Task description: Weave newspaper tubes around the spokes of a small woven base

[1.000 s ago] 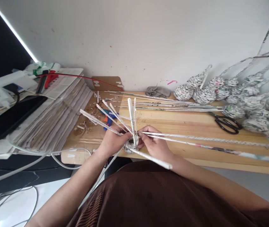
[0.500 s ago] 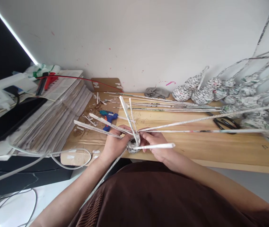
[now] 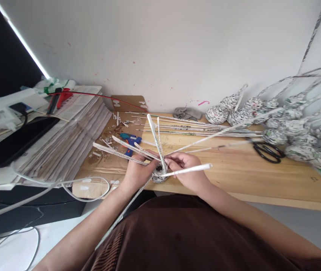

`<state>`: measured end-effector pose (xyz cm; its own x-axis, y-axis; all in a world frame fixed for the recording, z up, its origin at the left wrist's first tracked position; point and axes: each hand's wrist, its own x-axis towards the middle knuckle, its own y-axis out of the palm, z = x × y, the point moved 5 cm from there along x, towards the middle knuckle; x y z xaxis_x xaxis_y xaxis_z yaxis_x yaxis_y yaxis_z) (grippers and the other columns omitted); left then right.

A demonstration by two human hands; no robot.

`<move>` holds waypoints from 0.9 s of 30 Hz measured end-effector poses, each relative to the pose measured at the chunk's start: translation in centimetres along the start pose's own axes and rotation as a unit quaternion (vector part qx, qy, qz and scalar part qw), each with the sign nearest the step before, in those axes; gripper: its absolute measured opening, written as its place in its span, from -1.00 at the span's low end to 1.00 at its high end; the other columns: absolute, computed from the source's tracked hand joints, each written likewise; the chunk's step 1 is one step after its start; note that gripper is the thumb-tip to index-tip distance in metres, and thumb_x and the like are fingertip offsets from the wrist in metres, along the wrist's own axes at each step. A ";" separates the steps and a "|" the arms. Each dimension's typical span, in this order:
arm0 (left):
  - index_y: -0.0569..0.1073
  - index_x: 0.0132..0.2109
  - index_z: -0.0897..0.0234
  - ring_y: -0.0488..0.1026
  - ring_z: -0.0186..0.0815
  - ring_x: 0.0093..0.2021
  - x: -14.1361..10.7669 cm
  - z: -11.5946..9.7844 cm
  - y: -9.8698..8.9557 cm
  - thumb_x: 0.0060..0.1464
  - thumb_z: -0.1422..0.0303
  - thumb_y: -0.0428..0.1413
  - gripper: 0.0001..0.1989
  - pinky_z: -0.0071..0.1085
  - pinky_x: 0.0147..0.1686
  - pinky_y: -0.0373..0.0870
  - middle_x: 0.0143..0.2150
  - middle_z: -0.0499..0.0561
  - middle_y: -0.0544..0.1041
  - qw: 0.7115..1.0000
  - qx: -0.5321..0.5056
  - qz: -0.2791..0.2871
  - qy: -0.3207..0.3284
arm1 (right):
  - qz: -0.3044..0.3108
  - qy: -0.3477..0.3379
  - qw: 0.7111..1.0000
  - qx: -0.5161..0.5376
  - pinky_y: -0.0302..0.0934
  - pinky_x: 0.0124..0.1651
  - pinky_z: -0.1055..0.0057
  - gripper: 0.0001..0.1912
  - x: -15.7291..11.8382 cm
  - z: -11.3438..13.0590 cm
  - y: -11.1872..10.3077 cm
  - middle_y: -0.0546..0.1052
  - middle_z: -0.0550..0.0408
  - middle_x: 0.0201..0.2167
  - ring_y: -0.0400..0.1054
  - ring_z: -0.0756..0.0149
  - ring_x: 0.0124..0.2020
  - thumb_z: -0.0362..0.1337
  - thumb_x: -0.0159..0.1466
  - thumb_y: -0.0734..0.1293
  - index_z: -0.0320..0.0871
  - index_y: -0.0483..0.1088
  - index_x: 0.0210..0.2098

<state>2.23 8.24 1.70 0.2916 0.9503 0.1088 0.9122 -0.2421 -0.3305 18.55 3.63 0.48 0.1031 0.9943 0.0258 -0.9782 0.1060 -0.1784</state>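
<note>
A small round piece woven from rolled newspaper tubes (image 3: 159,177) is held over the table's front edge, its dark opening facing up. My left hand (image 3: 139,173) is closed around its left side, thumb across the rim. My right hand (image 3: 192,171) has bent fingers and pinches a paper tube at the far right rim; the exact grip is partly hidden. Flat-ended paper tubes (image 3: 155,135) fan out from the piece, upward, left and right. A long tube (image 3: 205,138) runs off to the upper right, and another (image 3: 123,212) trails down past my left forearm.
Finished woven paper gourd shapes (image 3: 218,114) crowd the right back, with black-handled scissors (image 3: 269,152) in front. Loose paper tubes (image 3: 177,126) lie along the back. A blue glue gun (image 3: 132,142) rests on cardboard, beside stacked newspapers (image 3: 78,131) carrying a phone (image 3: 22,139) and pliers (image 3: 63,98).
My right hand has turned and its fingers have curled up higher at the rim. The long tubes on the right have swung, one now angled more steeply upward. My left hand keeps its hold.
</note>
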 end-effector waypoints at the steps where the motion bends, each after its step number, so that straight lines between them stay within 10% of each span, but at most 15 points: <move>1: 0.61 -0.29 0.32 0.59 -0.21 -0.29 0.0 0.0 0.0 0.03 0.34 0.22 -0.87 -0.38 -0.24 0.48 -0.33 0.05 0.66 1.000 0.001 -0.001 0.000 | -0.005 -0.009 1.000 -0.016 0.35 -0.42 0.42 -0.80 0.2 0.2 0.0 0.63 0.05 -0.41 0.48 0.31 -0.47 -0.13 0.21 0.41 -0.13 0.56 -0.30; 15: 0.60 -0.27 0.31 0.60 -0.22 -0.27 0.2 0.4 0.5 0.00 0.32 0.26 -0.84 -0.36 -0.19 0.51 -0.29 0.05 0.67 0.998 -0.060 0.015 -0.014 | -0.018 -0.025 0.999 0.044 0.19 -0.52 0.49 -0.90 1.0 -0.1 0.9 0.40 0.22 -0.56 0.29 0.42 -0.57 -0.23 0.16 0.38 -0.11 0.40 -0.36; 27: 0.58 -0.28 0.32 0.57 -0.23 -0.31 0.1 0.5 1.0 0.03 0.33 0.24 -0.86 -0.38 -0.25 0.48 -0.31 0.06 0.65 0.996 -0.078 0.024 -0.023 | -0.056 -0.050 0.989 0.131 0.27 -0.57 0.48 -0.72 1.2 -0.2 0.0 0.50 0.12 -0.21 0.35 0.47 -0.58 -0.16 0.24 0.36 -0.05 0.34 -0.08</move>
<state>2.99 8.24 0.89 0.3250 0.9442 0.0528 0.9325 -0.3107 -0.1839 18.75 4.85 0.37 0.2087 0.9693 0.1298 -0.9760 0.1979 0.0911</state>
